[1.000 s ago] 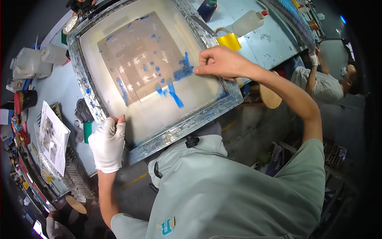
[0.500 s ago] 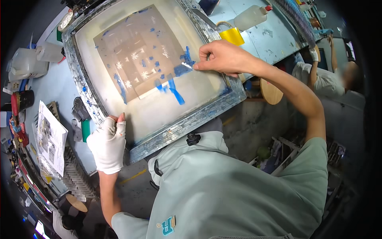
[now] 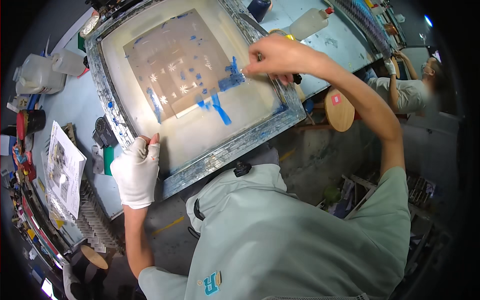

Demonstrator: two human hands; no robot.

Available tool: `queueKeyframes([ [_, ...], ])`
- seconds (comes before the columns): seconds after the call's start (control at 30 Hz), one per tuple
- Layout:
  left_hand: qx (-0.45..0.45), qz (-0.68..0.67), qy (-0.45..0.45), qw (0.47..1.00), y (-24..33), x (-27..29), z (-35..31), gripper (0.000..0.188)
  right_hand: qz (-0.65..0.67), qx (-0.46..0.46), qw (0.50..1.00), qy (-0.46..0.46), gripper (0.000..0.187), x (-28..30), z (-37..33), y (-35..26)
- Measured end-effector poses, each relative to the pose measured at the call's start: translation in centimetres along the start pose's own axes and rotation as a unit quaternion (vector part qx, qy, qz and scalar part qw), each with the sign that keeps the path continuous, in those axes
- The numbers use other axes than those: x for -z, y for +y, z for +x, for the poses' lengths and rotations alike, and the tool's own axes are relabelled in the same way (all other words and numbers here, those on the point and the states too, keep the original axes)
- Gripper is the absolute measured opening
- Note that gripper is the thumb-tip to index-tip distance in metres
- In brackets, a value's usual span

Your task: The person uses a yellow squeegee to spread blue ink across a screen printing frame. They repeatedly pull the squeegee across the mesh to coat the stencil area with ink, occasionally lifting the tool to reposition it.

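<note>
Screen frame [image 3: 200,95] is lying flat on the blue table [image 3: 65,107], tipped a bit so its long sides are running from the near left corner up toward the far right. Its near edge is sticking out over the table edge, close to the person's chest. The left hand [image 3: 136,172], in a white glove, is clamping that near left corner tight. The right hand [image 3: 280,56] is bare and pinching something small and thin at the blue paint smear [image 3: 231,80] near the right side; I cannot tell what it is. The wet blue paint could be getting on the bare fingers or spreading over the flower pattern [image 3: 175,67], I think, if the hand is dragging sideways. The frame could also be slipping off the edge if the gloved hand is letting go. A squeeze bottle [image 3: 310,22] is standing well apart, behind.
</note>
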State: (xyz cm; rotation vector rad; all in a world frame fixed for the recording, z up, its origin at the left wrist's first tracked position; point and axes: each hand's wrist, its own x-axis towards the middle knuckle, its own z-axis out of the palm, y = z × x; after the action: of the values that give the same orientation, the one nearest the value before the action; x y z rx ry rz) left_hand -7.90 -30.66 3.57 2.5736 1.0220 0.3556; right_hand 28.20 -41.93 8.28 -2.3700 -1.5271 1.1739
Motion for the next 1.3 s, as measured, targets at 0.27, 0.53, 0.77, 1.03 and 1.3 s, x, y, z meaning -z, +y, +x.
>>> queueKeyframes([
  [0.27, -0.001, -0.023, 0.023, 0.999, 0.1, -0.2, -0.1, 0.025, 0.175, 0.098, 0.964, -0.173, 0.026, -1.1, 4.1, -1.2],
  [0.53, 0.016, -0.025, -0.011, 1.0, 0.1, 0.5, 0.0, 0.032, 0.052, 0.058, 0.97, -0.23, 0.02, -0.8, 6.1, -2.9],
  [0.77, 0.007, -0.015, -0.044, 0.999, -0.1, 0.7, 0.7, 0.035, 0.112, 0.11, 0.953, -0.259, 0.019, -6.4, 8.2, -11.8],
  [1.03, 0.076, -0.071, -0.047, 0.993, 0.1, 0.6, 0.9, 0.039, 0.138, 0.095, 0.947, -0.274, 0.018, -6.9, 8.7, -12.9],
  [1.3, 0.192, -0.341, 0.032, 0.92, -0.3, 4.2, 0.7, 0.026, 0.185, 0.163, 0.929, -0.278, 0.018, -9.7, 11.0, -15.9],
])
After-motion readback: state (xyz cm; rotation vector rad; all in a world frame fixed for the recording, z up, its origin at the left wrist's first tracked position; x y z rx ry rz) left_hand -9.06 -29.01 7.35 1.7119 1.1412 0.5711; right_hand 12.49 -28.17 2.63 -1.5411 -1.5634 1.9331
